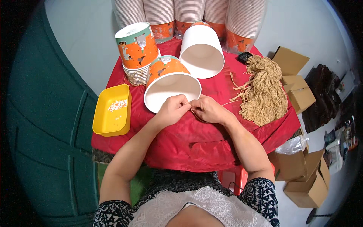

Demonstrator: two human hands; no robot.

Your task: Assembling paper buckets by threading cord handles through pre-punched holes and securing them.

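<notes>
Close together in front of an orange printed paper bucket lying on its side, my two hands pinch at a thin tan cord. The thumb and finger of my left hand are pressed together at its end. My right hand is closed on the same cord, fingers curled, and a loop hangs below them. The exact knot or joint between the fingertips is too small to make out. A large bundle of tan cords lies to the right, beyond my right hand. My hands hide part of the bucket's rim.
A yellow tray with small white and orange pieces sits at the left. Behind stand an upside-down bucket on stacked rims, a second tipped bucket and wrapped bucket stacks. Cardboard boxes are right of the red-covered table.
</notes>
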